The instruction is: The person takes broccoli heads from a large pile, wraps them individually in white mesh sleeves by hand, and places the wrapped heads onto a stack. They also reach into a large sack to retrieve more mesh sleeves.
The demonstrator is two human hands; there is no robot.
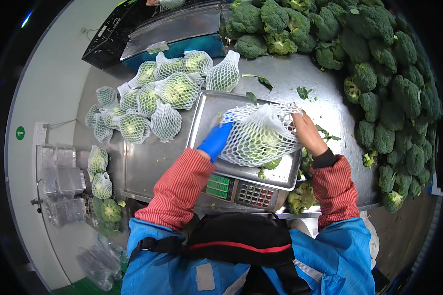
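White foam netting (258, 136) is stretched wide between my two hands, above the steel pan of a digital scale (195, 129). Pale green broccoli shows through its mesh. My left hand (218, 140), in a blue glove, grips the netting's left side. My bare right hand (307, 131) has hold of its right edge, with some fingertips hidden behind the mesh. Green digits glow on the scale's display (218, 187), beside its keypad (254, 194). Several net-wrapped broccoli heads (177, 90) lie left of the scale.
A big pile of unwrapped broccoli (373, 73) covers the table's right and far side. Loose leaves (303, 93) lie on the steel table (288, 70). Black crates (107, 37) stand at the far left. Plastic trays (64, 180) are by the left wall. Another person's hand (153, 2) shows at the top.
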